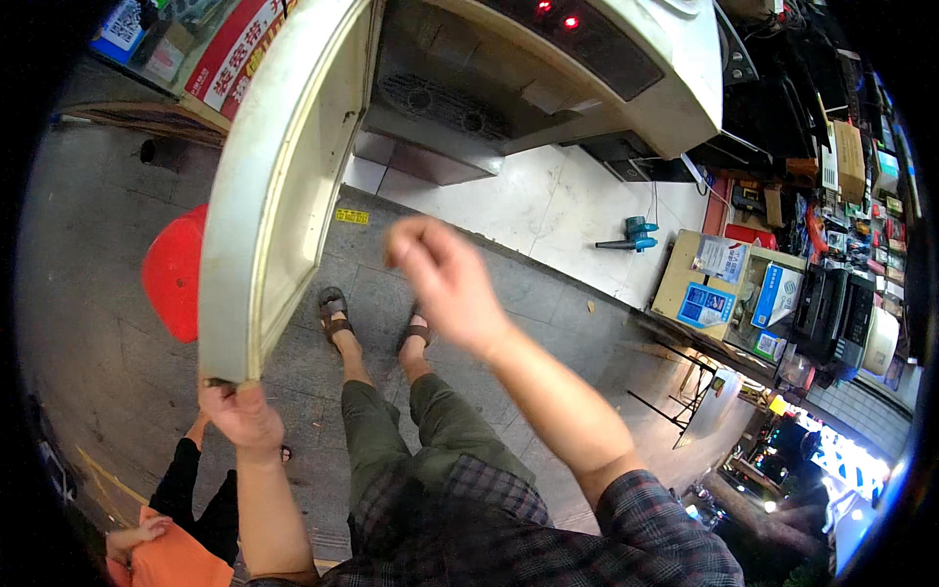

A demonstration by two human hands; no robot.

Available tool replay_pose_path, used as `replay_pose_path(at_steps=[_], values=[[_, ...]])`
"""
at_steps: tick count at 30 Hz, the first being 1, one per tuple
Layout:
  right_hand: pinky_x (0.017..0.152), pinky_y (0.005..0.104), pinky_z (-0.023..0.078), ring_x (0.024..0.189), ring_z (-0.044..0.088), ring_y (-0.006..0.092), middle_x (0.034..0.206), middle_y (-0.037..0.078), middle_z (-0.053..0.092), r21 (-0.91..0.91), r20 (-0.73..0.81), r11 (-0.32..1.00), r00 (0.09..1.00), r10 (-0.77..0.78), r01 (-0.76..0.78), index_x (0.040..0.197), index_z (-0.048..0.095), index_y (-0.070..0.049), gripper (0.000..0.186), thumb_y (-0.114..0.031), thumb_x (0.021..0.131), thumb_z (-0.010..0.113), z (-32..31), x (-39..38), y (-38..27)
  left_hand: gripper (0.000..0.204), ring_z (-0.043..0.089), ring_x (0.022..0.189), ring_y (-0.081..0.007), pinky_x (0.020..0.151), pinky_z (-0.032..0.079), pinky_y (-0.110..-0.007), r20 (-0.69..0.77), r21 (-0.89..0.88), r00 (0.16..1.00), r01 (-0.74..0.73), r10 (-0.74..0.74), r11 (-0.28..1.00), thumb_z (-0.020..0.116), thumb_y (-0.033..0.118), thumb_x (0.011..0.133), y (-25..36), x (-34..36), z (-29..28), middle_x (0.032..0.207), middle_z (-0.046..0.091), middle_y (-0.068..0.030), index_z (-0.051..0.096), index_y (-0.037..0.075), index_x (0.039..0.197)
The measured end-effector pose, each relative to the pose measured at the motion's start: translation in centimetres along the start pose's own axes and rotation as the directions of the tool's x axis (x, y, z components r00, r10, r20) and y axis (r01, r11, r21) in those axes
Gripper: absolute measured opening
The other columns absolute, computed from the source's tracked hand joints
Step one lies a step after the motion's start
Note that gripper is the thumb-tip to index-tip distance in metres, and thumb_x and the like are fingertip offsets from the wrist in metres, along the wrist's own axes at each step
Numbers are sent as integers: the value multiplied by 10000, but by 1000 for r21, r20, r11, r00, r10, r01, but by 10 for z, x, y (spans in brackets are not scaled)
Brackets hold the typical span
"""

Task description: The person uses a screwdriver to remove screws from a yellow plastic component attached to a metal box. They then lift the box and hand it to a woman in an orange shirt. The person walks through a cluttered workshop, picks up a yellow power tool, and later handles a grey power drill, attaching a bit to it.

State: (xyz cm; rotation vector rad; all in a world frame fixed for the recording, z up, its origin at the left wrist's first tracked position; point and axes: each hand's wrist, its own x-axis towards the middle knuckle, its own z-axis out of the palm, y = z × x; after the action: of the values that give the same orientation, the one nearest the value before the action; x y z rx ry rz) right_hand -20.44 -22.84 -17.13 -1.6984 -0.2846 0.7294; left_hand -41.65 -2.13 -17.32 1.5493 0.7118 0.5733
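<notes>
My left hand [243, 416] grips the lower edge of an off-white appliance door [235, 245], its thumb on the near side. The door stands swung out, and its ribbed inner side faces right. It belongs to a white appliance [675, 103] with a dark front panel, two red lights and a grille with round openings. My right hand [445, 279] hangs in the air right of the door, touching neither door nor appliance. Its fingers are curled in together and slightly blurred; whatever might be between them is hidden.
A red plastic stool [176, 279] is behind the door. A teal blower [631, 237] lies on white tile. To the right, a counter [675, 284] bears leaflets and a black printer [836, 313]. Another person in an orange top [181, 553] is at lower left.
</notes>
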Motion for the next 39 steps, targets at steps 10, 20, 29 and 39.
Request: replay_pose_path(at_steps=[10,20,29,39], values=[[747,344,503,821,602,157,929,30,654,-195,-605,927,705,-371,321,1095,671,-64,261,-313,1062,602,-49,158,36,517,624,911,-122,761,498,-267,-107,-109,992,57,-68,992,849,458,871,-11,7,-18,984,653,-14,634,15,1031],[962,524,528,1206,649,392,1343,196,668,-978,121,195,581,805,-66,1511,480,-86,624,-304,955,659,-49,-178,268,884,592,1200,-208,1033,456,-341,146,92,986,73,-86,993,814,584,857,22,14,2,1333,605,-119,550,-84,1373],[940,471,545,1089,699,409,1225,243,714,-436,294,361,248,923,-825,1282,691,-55,468,-401,1002,547,-37,-479,310,887,529,1270,-224,1095,402,-388,280,96,955,74,-99,993,757,657,861,55,-12,68,1357,564,-114,547,-44,1364],[922,484,558,1125,682,425,1222,264,702,-727,269,452,391,880,-517,1216,706,-12,401,-260,921,597,-20,-429,287,642,428,686,-36,572,357,-196,415,42,908,51,-63,998,839,131,871,59,-30,204,1142,557,-62,446,-21,1355]])
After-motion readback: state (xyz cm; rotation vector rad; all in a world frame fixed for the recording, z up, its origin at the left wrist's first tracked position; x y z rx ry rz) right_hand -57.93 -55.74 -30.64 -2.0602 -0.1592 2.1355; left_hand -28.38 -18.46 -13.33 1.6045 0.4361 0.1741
